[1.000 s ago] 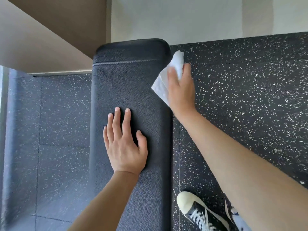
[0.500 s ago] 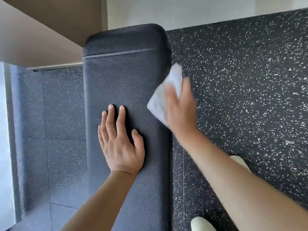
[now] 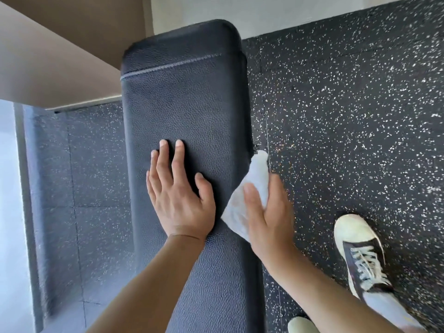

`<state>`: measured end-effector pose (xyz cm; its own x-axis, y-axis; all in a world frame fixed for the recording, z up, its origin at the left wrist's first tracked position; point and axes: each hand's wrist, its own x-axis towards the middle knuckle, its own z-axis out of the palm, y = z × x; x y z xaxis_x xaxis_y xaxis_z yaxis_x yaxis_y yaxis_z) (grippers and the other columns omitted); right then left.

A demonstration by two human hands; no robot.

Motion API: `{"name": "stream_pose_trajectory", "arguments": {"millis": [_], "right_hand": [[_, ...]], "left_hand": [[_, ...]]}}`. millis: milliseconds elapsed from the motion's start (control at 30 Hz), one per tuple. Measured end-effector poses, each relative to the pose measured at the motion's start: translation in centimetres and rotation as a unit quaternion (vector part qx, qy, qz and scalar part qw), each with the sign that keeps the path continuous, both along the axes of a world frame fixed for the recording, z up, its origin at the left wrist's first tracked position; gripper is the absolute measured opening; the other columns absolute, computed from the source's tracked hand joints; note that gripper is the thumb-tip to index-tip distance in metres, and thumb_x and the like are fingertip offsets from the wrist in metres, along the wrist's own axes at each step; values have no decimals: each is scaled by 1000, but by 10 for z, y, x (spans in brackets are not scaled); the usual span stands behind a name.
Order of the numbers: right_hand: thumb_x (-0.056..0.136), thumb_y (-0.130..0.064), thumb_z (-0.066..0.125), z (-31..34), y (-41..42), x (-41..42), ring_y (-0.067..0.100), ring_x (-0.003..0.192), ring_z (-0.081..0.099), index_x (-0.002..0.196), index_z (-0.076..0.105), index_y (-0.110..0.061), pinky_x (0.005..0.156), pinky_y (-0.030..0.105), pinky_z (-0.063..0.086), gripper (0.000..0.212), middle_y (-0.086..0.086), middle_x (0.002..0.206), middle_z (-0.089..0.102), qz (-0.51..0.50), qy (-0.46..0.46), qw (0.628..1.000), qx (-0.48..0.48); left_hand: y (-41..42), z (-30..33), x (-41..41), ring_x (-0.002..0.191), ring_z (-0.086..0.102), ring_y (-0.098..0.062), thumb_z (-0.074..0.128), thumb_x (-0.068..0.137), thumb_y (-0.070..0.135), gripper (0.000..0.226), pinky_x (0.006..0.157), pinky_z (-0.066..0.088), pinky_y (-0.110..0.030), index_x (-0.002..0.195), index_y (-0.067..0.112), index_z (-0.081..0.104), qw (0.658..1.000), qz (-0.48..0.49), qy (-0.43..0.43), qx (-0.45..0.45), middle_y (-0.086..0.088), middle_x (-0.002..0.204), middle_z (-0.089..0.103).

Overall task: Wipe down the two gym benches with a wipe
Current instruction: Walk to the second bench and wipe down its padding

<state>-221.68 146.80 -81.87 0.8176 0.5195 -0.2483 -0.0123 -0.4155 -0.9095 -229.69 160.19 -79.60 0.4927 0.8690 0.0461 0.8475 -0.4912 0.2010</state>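
Observation:
A black padded gym bench point(image 3: 185, 99) runs from the bottom of the view up to a rounded end near the wall. My left hand point(image 3: 177, 193) lies flat on its top, fingers straight and pointing away from me. My right hand point(image 3: 269, 219) presses a white wipe point(image 3: 247, 200) against the bench's right side edge, fingers laid straight over the wipe. Only one bench is in view.
Black speckled rubber flooring point(image 3: 348, 116) lies on both sides of the bench. A brown wall panel point(image 3: 55, 51) juts out at the upper left, a pale wall beyond. My right shoe point(image 3: 360, 255) stands on the floor to the right, another toe point(image 3: 302, 325) at the bottom.
My right hand has slid the wipe down the bench's right edge toward me, from near the far end to beside my left hand. The left hand stayed flat on the pad.

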Motion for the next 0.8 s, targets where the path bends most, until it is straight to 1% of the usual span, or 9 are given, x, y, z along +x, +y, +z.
{"name": "stream_pose_trajectory", "arguments": {"millis": [67,133,200,300,400,533,633,700,800], "right_hand": [[103,-53,43,1,13,13,17,73,48,88,36,-29,65,33,31,29,-11,77,45,-2,-8,1000,3],[103,-49,44,1,46,42,19,72,46,90,34,-31,66,36,31,24,-12,77,46,-15,-21,1000,7],[104,-43,47,-2,81,76,22,74,49,93,37,-26,67,41,36,23,-7,79,50,-34,-27,999,4],[105,-39,50,-4,107,105,27,82,55,97,41,-20,76,45,44,22,2,86,57,-42,-27,999,19],[105,-36,51,-2,86,84,26,81,51,95,39,-20,75,46,44,22,0,86,54,-31,-31,999,16],[105,-38,51,0,12,2,22,78,46,91,39,-22,70,42,37,25,-4,83,49,-36,-32,999,15],[104,-43,49,3,-39,-50,22,78,47,90,41,-23,71,44,41,26,-6,82,47,-25,-28,999,-3],[103,-44,50,6,-52,-61,21,75,47,88,39,-26,69,43,42,25,-7,79,46,-12,-12,1000,-7],[102,-37,54,8,-27,-37,20,68,43,82,32,-31,64,38,36,30,-10,72,42,-18,11,1000,-17]], "left_hand": [[1,-2,-1,160,21,-27,42,95,35,68,129,17,-51,162,25,35,1000,-7,-5,8,-2,172,29],[2,-3,-1,159,23,-27,41,96,36,67,129,17,-50,162,24,36,1000,-9,-8,16,-2,171,30],[2,-3,-1,159,24,-27,41,96,37,66,129,18,-49,161,25,37,1000,-6,-12,20,-2,171,31],[1,-3,-2,159,24,-25,42,97,37,65,130,18,-48,160,25,38,1000,-6,-21,16,-1,170,32],[0,-2,-1,159,23,-24,42,97,37,65,130,17,-47,161,27,39,1000,-5,-27,14,2,171,31],[-1,-2,-3,160,22,-22,41,97,37,65,130,16,-46,161,30,39,999,1,-37,4,3,172,30],[-4,3,-1,161,19,-24,42,99,33,63,131,14,-47,162,27,39,999,-2,-47,-13,0,173,28],[-11,7,-3,160,20,-27,43,101,26,60,130,15,-47,161,23,41,999,-1,-49,-21,-3,172,29],[-36,10,-20,160,22,-27,42,103,17,58,130,17,-47,160,21,43,998,17,-54,-26,-4,172,31]]}}
